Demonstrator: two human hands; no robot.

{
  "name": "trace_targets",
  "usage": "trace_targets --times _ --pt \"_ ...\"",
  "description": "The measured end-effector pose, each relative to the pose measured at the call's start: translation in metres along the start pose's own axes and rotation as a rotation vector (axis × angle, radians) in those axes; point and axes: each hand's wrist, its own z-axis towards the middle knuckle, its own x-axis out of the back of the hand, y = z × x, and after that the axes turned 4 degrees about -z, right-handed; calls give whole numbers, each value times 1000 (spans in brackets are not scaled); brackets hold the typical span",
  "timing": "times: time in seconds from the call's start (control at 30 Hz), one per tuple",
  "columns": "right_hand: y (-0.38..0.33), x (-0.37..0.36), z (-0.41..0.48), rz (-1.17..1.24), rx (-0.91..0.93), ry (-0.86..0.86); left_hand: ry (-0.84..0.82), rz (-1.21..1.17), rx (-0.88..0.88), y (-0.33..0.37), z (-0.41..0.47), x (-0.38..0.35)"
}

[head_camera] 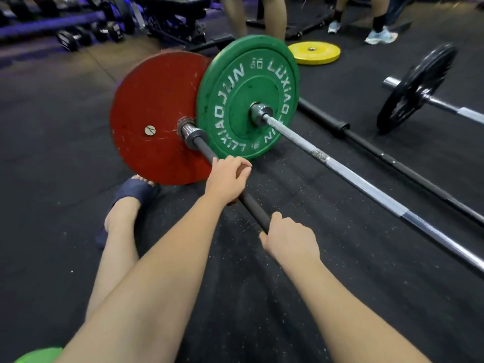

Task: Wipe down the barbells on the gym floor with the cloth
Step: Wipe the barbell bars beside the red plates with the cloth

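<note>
Fingers of left hand (227,179) curled around the dark barbell (252,208) at frame centre, just below the red plate (154,113). Fingers of right hand (289,239) closed on the same shaft, lower and to the right. No cloth discernible under either hand. Silver barbell (366,189) with green plate (248,98) lies just beside, running to the right edge. Floor (52,127) black rubber.

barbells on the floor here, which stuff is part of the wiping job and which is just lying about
Part of the job:
black bar held by left hand and right hand
silver bar
bare black bar

Lying about:
yellow plate
dumbbells
bench
</note>
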Motion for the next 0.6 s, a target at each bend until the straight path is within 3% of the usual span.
trace_targets --times 0.13,0.3,0.43,0.6 --pt "-2 1 0 60 -17 -62 15 -168 -70 11 -39 -15" --pt "-4 -1 -2 15 9 0 -16 -170 -188 -13 -21 -1" --pt "-1 -6 2 -3 16 10 84 -197 -53 -33 8 4" --pt "2 -3 4 1 -3 8 83 -150 30 -22 15 3"
